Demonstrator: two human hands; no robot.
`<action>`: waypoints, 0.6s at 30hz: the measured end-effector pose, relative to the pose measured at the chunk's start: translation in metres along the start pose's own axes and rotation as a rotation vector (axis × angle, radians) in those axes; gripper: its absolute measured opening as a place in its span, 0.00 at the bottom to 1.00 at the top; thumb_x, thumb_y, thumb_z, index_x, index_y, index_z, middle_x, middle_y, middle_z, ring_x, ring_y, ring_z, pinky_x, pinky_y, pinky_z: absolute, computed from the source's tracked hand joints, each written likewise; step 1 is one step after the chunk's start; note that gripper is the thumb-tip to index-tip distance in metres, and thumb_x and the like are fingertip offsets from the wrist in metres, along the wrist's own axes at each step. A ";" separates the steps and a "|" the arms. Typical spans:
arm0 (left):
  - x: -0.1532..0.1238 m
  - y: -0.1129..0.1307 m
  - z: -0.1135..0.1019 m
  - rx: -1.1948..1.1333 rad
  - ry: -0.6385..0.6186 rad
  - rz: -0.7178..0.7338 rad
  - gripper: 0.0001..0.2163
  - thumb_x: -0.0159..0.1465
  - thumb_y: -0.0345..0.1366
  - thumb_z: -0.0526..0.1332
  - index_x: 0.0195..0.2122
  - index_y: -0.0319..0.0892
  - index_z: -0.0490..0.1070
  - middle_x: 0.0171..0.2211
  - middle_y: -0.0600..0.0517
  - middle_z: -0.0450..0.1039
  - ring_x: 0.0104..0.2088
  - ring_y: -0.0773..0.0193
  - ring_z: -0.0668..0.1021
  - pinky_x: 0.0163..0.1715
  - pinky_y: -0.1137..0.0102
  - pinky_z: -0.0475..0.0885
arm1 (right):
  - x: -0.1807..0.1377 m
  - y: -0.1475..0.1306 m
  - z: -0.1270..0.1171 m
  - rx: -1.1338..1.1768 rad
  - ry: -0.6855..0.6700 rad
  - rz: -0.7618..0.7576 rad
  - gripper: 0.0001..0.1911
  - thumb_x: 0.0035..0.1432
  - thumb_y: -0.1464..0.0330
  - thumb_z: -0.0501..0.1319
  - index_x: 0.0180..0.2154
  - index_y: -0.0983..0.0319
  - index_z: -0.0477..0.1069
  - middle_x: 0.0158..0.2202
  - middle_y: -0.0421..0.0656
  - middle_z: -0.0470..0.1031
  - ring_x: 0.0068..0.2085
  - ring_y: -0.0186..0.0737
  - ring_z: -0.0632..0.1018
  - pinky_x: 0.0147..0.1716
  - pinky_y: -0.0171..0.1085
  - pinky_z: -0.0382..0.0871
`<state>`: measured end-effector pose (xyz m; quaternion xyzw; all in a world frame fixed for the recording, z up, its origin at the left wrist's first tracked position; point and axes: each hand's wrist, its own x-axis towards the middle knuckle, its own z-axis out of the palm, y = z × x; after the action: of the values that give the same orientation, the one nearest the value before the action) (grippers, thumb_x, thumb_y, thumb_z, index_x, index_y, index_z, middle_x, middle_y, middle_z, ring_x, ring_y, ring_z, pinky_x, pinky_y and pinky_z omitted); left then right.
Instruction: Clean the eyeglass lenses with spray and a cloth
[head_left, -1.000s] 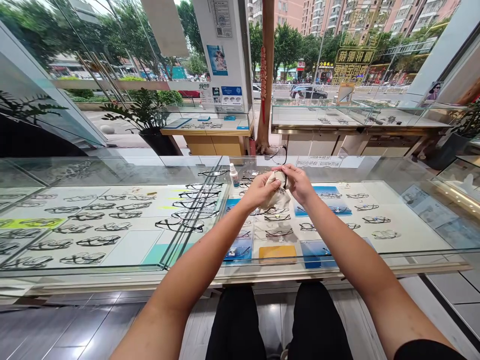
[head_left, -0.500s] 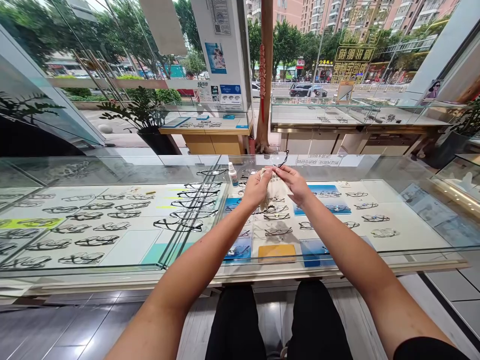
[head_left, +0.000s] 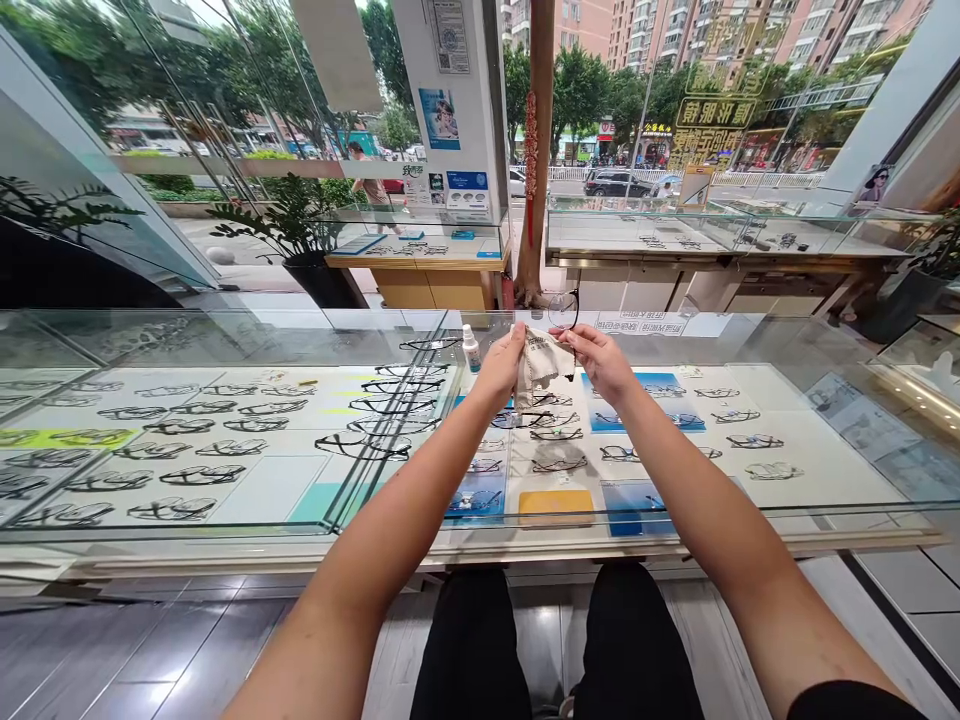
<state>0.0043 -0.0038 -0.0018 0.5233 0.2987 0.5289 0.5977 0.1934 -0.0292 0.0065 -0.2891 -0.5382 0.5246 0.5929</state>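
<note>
My left hand (head_left: 502, 368) is closed on a light beige cleaning cloth (head_left: 546, 355) with dark printing, which hangs down between my hands. In my right hand (head_left: 600, 362), thumb and fingers pinch a dark-framed pair of eyeglasses (head_left: 564, 308). One clear lens stands up above the fingers; the cloth hides part of the frame. Just left of my left hand, a small white spray bottle (head_left: 471, 350) stands upright on the glass counter.
Beneath my arms is a glass display counter (head_left: 247, 535) with rows of eyeglass frames (head_left: 202, 475) inside. An orange-yellow card (head_left: 556, 507) lies among them. Further off are a potted plant (head_left: 289, 235), a wooden post (head_left: 538, 150) and more display cases (head_left: 637, 235).
My hands have moved slightly apart, and the cloth now spreads open between them, its printing in view. The eyeglasses have turned and shifted a little right. A passer-by appears outside.
</note>
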 end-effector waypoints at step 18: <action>0.004 0.009 0.001 -0.136 0.206 0.012 0.30 0.64 0.67 0.71 0.39 0.40 0.80 0.36 0.46 0.86 0.41 0.54 0.87 0.43 0.66 0.80 | -0.001 -0.011 -0.011 -0.263 -0.144 -0.083 0.19 0.52 0.49 0.79 0.28 0.57 0.82 0.50 0.47 0.79 0.60 0.55 0.75 0.63 0.51 0.68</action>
<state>0.0040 -0.0012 0.0075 0.4261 0.3188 0.6024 0.5950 0.2074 -0.0311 0.0133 -0.3033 -0.6548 0.4439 0.5312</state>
